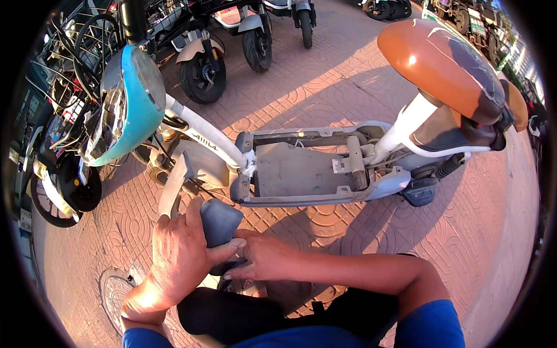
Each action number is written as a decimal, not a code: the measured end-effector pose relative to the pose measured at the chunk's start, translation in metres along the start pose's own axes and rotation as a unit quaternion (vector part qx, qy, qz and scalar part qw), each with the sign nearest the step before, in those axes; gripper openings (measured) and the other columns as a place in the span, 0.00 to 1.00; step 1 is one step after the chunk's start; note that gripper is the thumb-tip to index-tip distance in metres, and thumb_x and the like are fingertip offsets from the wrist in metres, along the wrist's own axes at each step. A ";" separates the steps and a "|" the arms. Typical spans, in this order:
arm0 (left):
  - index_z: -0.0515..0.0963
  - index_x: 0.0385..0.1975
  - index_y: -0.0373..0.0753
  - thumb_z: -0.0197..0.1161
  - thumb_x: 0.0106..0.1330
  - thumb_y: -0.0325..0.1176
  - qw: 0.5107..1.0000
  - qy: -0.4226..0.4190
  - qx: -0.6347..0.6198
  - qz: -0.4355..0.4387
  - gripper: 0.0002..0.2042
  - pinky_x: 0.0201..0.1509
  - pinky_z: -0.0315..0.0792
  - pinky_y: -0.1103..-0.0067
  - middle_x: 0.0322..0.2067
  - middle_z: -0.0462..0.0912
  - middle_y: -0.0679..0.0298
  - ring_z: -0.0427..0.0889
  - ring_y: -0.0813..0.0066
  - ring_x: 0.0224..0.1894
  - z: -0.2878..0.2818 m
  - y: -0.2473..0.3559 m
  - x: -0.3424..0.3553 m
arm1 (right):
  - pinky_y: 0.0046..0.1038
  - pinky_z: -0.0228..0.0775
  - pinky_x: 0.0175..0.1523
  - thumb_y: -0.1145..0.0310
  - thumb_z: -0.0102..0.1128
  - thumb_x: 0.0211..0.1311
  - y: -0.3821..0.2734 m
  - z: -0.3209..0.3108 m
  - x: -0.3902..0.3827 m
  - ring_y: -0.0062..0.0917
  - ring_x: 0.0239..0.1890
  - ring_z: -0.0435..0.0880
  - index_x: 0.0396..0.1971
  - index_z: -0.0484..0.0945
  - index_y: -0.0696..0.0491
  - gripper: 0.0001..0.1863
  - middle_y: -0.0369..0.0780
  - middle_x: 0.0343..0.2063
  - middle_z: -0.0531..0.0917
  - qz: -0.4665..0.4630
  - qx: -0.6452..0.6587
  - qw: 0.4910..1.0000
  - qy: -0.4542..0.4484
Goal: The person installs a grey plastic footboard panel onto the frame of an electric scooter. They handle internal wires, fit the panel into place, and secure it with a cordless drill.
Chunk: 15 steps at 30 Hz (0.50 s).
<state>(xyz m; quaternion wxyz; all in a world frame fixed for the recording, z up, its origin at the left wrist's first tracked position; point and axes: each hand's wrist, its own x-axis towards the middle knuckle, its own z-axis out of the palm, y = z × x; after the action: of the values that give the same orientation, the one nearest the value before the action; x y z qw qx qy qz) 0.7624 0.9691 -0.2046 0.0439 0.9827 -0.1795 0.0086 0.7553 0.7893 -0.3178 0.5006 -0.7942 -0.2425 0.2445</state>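
My left hand [180, 258] grips a dark grey plastic piece [221, 219] low in front of me, its thumb across the near part. A pale, narrow strip [174, 188] rises from behind those fingers; whether it joins the grey piece I cannot tell. My right hand [264, 258] reaches across from the right, fingers closed on the piece's lower part, close to my left thumb. Beyond stands a white electric scooter, its footboard [296, 168] uncovered to show a grey plate, with a cracked turquoise front housing [136, 104] at left and a brown saddle [435, 69] at right.
Several parked scooters and bikes line the back, including a black front wheel [203, 78], and more crowd the left [64, 191]. Red patterned paving [447, 226] runs underneath, with a round manhole cover [116, 296] at lower left.
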 end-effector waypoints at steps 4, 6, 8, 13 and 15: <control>0.70 0.60 0.28 0.81 0.50 0.59 0.999 0.018 -0.022 0.038 0.47 0.40 0.78 0.60 0.35 0.86 0.48 0.84 0.47 0.33 -0.021 0.051 0.020 | 0.35 0.79 0.54 0.55 0.79 0.56 -0.009 -0.006 -0.030 0.35 0.48 0.90 0.53 0.86 0.54 0.27 0.45 0.46 0.90 -0.014 0.108 0.992 0.058; 0.68 0.64 0.27 0.80 0.50 0.62 0.992 0.075 -0.038 0.095 0.51 0.42 0.79 0.60 0.34 0.86 0.48 0.85 0.48 0.32 -0.018 0.064 0.028 | 0.29 0.78 0.54 0.65 0.79 0.56 -0.022 -0.022 -0.050 0.24 0.44 0.90 0.44 0.90 0.56 0.18 0.40 0.39 0.93 0.018 0.142 0.982 0.123; 0.66 0.67 0.27 0.79 0.50 0.63 0.985 0.089 -0.052 0.139 0.53 0.44 0.79 0.61 0.36 0.86 0.47 0.86 0.48 0.35 -0.030 0.085 0.037 | 0.27 0.78 0.53 0.66 0.79 0.56 -0.015 -0.032 -0.067 0.22 0.44 0.89 0.44 0.90 0.57 0.17 0.40 0.40 0.93 -0.020 0.120 0.976 0.179; 0.65 0.71 0.29 0.78 0.53 0.63 0.933 0.220 -0.095 0.267 0.54 0.58 0.79 0.58 0.57 0.81 0.44 0.84 0.45 0.56 -0.039 0.099 0.044 | 0.23 0.77 0.46 0.67 0.80 0.57 -0.010 -0.072 -0.113 0.14 0.40 0.84 0.39 0.87 0.61 0.15 0.37 0.35 0.90 -0.012 0.150 0.917 0.369; 0.71 0.66 0.32 0.82 0.52 0.55 0.920 0.260 -0.103 0.274 0.47 0.60 0.77 0.59 0.58 0.81 0.47 0.83 0.46 0.57 -0.036 0.089 0.039 | 0.24 0.76 0.47 0.67 0.80 0.58 -0.011 -0.087 -0.134 0.14 0.40 0.82 0.43 0.85 0.60 0.17 0.35 0.38 0.87 0.039 0.229 0.898 0.374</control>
<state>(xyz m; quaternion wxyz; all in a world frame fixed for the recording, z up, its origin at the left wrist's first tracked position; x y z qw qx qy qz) 0.7670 0.8759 -0.1605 0.1864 0.8483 -0.4238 0.2571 0.7062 0.6501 -0.2552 0.7128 -0.6991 0.0562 -0.0022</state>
